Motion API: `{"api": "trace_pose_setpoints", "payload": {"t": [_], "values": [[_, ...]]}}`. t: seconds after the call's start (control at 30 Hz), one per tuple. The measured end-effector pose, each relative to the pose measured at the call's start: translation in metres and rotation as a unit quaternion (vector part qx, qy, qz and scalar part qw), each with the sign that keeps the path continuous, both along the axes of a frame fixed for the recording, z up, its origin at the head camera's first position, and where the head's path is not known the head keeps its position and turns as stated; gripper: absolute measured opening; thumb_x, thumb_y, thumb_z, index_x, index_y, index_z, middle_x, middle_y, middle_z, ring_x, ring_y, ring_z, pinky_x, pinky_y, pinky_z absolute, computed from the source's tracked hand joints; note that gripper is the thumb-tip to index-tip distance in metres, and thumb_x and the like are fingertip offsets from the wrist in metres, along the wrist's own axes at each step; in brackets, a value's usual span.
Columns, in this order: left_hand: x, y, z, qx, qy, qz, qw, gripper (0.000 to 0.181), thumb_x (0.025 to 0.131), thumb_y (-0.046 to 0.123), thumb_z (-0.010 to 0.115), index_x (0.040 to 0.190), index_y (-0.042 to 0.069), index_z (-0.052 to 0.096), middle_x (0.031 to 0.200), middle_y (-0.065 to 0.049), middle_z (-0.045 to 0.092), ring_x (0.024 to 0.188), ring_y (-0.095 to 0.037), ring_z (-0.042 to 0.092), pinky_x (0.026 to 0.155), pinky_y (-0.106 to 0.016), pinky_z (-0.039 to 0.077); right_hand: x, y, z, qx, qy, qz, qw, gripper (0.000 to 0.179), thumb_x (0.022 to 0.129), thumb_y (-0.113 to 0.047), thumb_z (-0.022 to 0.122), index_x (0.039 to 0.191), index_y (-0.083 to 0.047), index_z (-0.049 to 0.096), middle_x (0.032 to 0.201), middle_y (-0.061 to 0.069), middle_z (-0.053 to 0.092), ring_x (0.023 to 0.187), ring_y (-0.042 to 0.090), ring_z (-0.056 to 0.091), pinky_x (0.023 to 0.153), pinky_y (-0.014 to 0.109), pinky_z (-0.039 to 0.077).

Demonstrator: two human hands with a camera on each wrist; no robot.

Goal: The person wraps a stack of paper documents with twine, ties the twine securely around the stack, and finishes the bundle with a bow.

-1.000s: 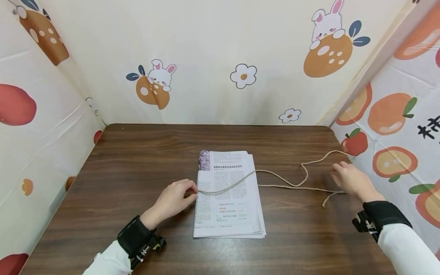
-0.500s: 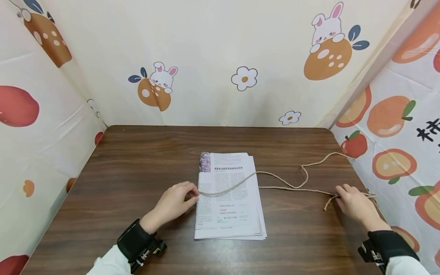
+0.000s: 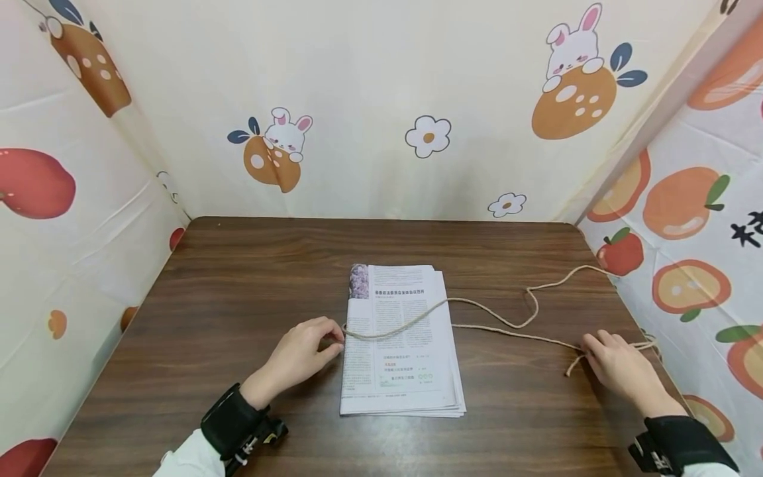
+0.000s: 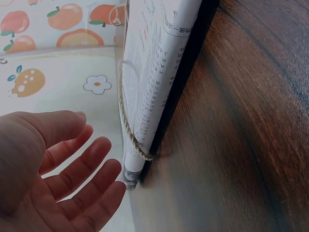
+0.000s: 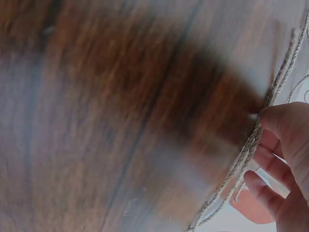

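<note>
A folded stack of newspaper (image 3: 411,371) lies flat in the middle of the table. Twine (image 3: 387,334) crosses over its upper face and bends round its left edge, as the left wrist view also shows. A second strand comes out from beneath the paper on the right. My left hand (image 3: 304,354) is beside the paper's left edge; in the left wrist view its fingers are loosely bent, holding nothing. By the table's right edge my right hand (image 3: 622,371) pinches the twine (image 5: 277,86) between thumb and fingers, a short free end sticking out to its left.
The dark wooden table (image 3: 268,265) is bounded by printed cloth at the back (image 3: 357,132), left and right. A wavy length of twine runs to the right edge, close to the right cloth (image 3: 733,278). Black camera straps (image 3: 235,424) circle both wrists.
My right hand has come down toward the near right and taken hold of the twine, drawing the lower strand slightly nearer. The left hand and newspaper have barely moved.
</note>
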State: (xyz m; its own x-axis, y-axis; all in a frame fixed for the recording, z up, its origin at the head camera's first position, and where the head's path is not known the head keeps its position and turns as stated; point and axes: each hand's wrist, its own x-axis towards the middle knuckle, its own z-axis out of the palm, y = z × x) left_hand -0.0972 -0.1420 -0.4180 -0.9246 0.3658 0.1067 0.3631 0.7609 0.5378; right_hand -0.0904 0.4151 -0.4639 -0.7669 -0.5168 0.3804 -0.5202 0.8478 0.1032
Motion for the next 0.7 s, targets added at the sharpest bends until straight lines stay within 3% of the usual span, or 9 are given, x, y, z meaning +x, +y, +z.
{"api": "trace_pose_setpoints", "payload": {"t": [0.07,0.3,0.57,0.7], "values": [[0.0,0.0,0.0,0.001,-0.002,0.0,1.0,0.009,0.081,0.017,0.068,0.083,0.024,0.061,0.082,0.014,0.058,0.077,-0.004,0.056,0.068,-0.025,0.047,0.0,0.0,-0.001,-0.003,0.005,0.005,1.0,0.061,0.096,-0.045,0.008,0.077,-0.006,0.051,0.065,0.003,0.041,0.05,0.023,0.041,0.045,0.036,0.032],[0.0,0.001,0.0,0.002,-0.002,-0.006,1.0,0.008,0.081,0.017,0.068,0.084,0.023,0.062,0.084,0.014,0.058,0.077,-0.003,0.056,0.068,-0.024,0.047,-0.001,-0.004,0.003,-0.014,0.018,0.024,0.9995,0.056,0.097,-0.045,0.013,0.07,-0.01,0.048,0.064,-0.003,0.038,0.052,0.017,0.04,0.046,0.032,0.031],[-0.001,0.005,0.003,0.008,-0.001,-0.021,0.9997,0.006,0.081,0.016,0.068,0.086,0.018,0.064,0.084,0.011,0.06,0.075,-0.006,0.056,0.066,-0.023,0.046,-0.002,-0.022,0.028,-0.052,-0.01,0.024,0.9983,0.051,0.095,-0.045,0.016,0.075,-0.011,0.049,0.063,-0.01,0.039,0.05,0.002,0.035,0.042,0.022,0.027],[-0.001,0.01,0.007,0.007,-0.001,-0.032,0.9994,0.007,0.081,0.017,0.068,0.086,0.018,0.064,0.083,0.011,0.059,0.074,-0.008,0.056,0.066,-0.023,0.046,-0.002,-0.041,0.041,-0.064,-0.011,0.029,0.9975,0.054,0.095,-0.046,0.018,0.079,-0.009,0.054,0.066,-0.009,0.047,0.054,0.003,0.042,0.044,0.023,0.034]]}}
